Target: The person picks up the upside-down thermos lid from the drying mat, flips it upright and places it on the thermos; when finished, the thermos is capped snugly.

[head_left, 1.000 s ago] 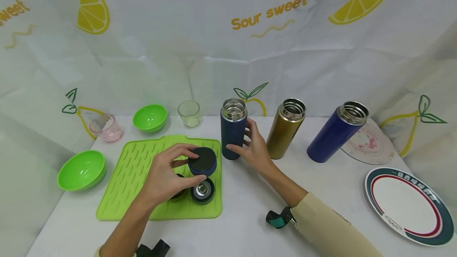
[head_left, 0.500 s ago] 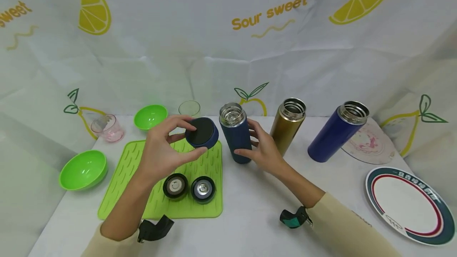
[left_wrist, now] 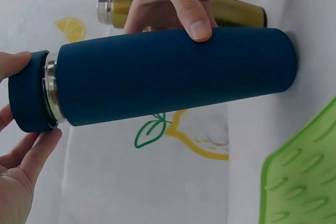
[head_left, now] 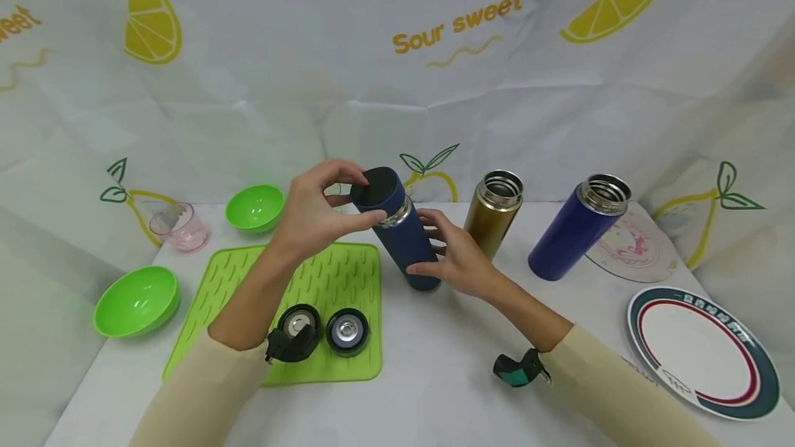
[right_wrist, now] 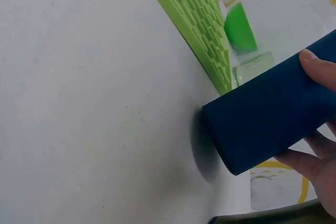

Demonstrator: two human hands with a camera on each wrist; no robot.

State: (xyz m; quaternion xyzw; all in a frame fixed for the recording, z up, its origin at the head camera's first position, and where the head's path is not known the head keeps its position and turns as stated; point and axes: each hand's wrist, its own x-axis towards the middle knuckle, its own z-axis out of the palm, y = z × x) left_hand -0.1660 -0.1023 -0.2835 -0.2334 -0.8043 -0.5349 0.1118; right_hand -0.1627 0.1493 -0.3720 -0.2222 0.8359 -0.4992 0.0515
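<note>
My left hand (head_left: pixel 313 209) pinches a dark blue screw lid (head_left: pixel 388 185) with a black top between thumb and fingers. The lid sits at the mouth of a dark blue thermos bottle (head_left: pixel 406 243), with a silver neck band showing below it in the left wrist view. My right hand (head_left: pixel 459 257) grips the bottle's body from the right side. The bottle leans left toward the lid; in the right wrist view its base (right_wrist: pixel 220 140) is close to the table, with a shadow beside it. Whether the base touches the table I cannot tell.
Right of the hands stand a lidless gold bottle (head_left: pixel 493 216) and a lidless blue bottle (head_left: pixel 574 233). Two lids (head_left: pixel 347 332) lie upside down on a green mat (head_left: pixel 335 274). Green bowls (head_left: pixel 136 302), a pink glass (head_left: pixel 180 227) and a white plate (head_left: pixel 695 350) lie around.
My left hand has lifted the lid from above the mat up and right onto the bottle's mouth. My right hand has tilted the bottle left and drawn it slightly nearer.
</note>
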